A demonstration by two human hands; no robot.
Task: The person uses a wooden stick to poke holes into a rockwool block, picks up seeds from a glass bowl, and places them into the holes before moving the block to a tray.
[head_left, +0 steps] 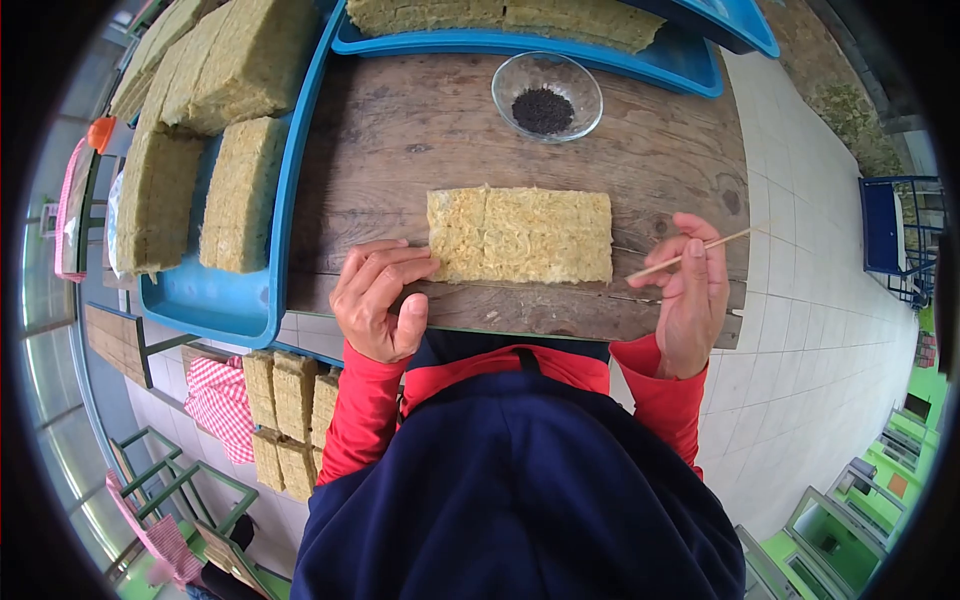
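Observation:
A flat yellow fibrous slab (522, 235), scored into small blocks, lies on the wooden table (420, 140) in front of me. My left hand (378, 298) rests at its near-left corner, fingertips touching the slab's edge. My right hand (690, 295) sits just right of the slab and pinches a thin wooden stick (690, 254) that points up and to the right. Beyond the slab stands a small glass bowl (575, 75) holding a heap of dark seeds (543, 110).
A blue tray (220, 305) on the left is stacked with thick yellow slabs (240, 190). Another blue tray (600, 48) with slabs lies at the table's far edge. More slabs (290, 405) and a red checked cloth (222, 400) sit below the table at left. Tiled floor lies to the right.

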